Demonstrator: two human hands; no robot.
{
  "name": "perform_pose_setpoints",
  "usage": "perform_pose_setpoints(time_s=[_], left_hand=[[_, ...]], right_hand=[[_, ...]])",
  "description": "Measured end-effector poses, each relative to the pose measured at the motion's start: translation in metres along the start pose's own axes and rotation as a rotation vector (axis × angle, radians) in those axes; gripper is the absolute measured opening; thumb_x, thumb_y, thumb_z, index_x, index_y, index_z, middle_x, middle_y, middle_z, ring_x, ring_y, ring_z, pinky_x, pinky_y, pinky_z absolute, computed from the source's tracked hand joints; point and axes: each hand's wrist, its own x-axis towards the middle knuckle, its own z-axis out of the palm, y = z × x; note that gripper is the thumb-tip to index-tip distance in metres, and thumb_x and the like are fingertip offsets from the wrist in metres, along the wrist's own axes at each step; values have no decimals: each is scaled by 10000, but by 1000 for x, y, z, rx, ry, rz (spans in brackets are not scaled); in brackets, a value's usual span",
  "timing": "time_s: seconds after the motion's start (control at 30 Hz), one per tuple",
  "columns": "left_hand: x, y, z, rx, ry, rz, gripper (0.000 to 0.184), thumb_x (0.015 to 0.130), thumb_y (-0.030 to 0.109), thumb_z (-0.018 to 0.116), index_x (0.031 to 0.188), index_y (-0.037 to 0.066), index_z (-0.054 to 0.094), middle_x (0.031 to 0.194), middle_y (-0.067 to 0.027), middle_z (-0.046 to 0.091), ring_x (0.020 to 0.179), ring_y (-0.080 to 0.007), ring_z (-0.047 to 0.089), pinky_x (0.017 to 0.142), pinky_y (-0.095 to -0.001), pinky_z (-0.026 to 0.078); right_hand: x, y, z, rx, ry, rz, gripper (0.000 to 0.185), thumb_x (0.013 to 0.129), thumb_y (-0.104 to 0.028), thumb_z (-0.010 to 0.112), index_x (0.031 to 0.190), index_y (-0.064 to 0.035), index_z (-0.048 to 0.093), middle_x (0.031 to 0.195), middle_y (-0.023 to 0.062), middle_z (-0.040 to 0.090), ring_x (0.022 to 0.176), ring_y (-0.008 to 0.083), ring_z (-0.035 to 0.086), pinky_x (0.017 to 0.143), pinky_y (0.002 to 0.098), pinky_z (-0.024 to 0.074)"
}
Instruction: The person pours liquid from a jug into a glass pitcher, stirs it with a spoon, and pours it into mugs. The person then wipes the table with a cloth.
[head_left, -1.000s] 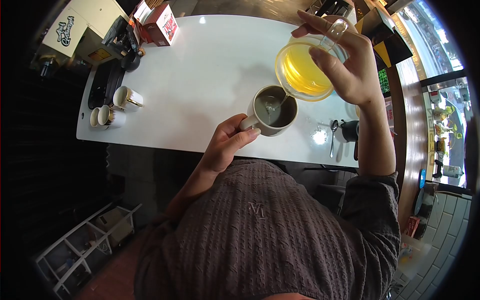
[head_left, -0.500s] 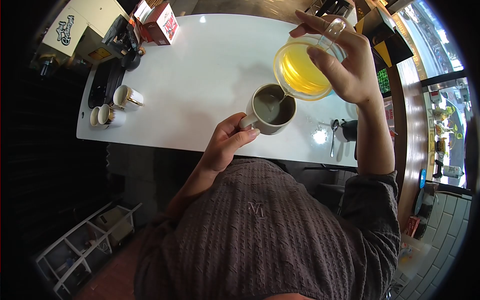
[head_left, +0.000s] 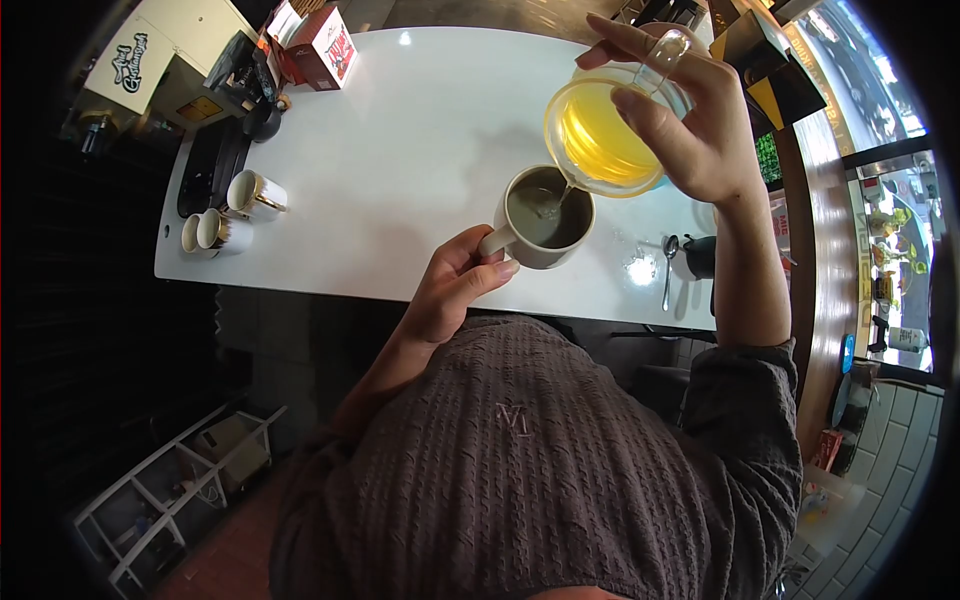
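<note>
L hand (head_left: 462, 290) is clamped on the handle (head_left: 497, 242) of a grey-green-lined mug (head_left: 540, 259), thumb on top, fingers curled under. R hand (head_left: 700, 140) grips a clear glass jug (head_left: 610, 188) by its loop handle (head_left: 667, 58), thumb tip by the rim. Hands apart, each on its own vessel.

Jug is tipped L, its lip at the mug's far right rim (touching or just above, can't tell), w/ a thin stream (head_left: 567, 193) running into the mug. Yellow liquid (head_left: 605, 132) in the jug, some liquid in the mug too. Mug is above the table's near edge; whether its base rests there, can't tell.

Handling, my guess: jug is rigid, fragile, fairly heavy w/ that load, slick if wet; best held by the loop handle, thumb steadying. Mug prob. stiff, sturdy, gaining weight; handle's the right hold.

Further out: teaspoon (head_left: 669, 272) & small dark pitcher (head_left: 700, 258) to the R, on the white table (head_left: 400, 190). Far L, white-and-gold mugs (head_left: 262, 196) near a black tray (head_left: 213, 165); red-and-white carton (head_left: 328, 50) at the back L, black-and-yellow box (head_left: 765, 75) at the back R.
</note>
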Motion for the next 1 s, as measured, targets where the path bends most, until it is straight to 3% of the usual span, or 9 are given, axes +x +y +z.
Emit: perform_pose_setpoints(time_s=[0.5, 0.6, 0.7, 0.9, 1.0], left_hand=[[-3, -4, 2, 33, -10, 32, 152, 850, 102, 590, 785, 100, 453, 723, 66, 393, 685, -28, 350, 625, -203, 296], [-4, -6, 1, 10, -27, 43, 157, 850, 106, 591, 782, 102, 450, 715, 65, 382, 669, -29, 340, 608, -204, 289], [-5, -5, 3, 1, -32, 40, 157, 853, 101, 589, 783, 101, 448, 709, 64, 380, 656, -30, 332, 595, -205, 284], [-7, -4, 4, -23, -66, 36, 155, 858, 81, 591, 792, 95, 451, 715, 66, 374, 648, -24, 330, 586, -201, 284], [-8, -5, 2, 10, -77, 2, 107, 807, 106, 559, 875, 61, 490, 767, 37, 405, 703, -55, 365, 629, -205, 298]], right_hand=[[-3, -6, -2, -3, -8, -34, 473, 793, -161, 569, 1220, 44, 582, 992, 123, 679, 950, 189, 615, 884, 325, 467], [-1, -13, -3, 34, 86, -6, 518, 753, -331, 598, 1019, 111, 650, 896, 156, 700, 829, 272, 660, 830, 365, 486], [0, -16, -5, -106, 42, -37, 509, 749, -313, 602, 1022, 114, 646, 887, 155, 700, 808, 266, 656, 798, 358, 493], [-2, -11, -2, 39, 98, -43, 486, 752, -313, 598, 987, 108, 662, 878, 152, 701, 786, 257, 650, 766, 353, 499], [-2, -14, -5, -70, 43, -47, 481, 751, -306, 598, 990, 107, 663, 878, 153, 701, 791, 255, 652, 770, 351, 501]])
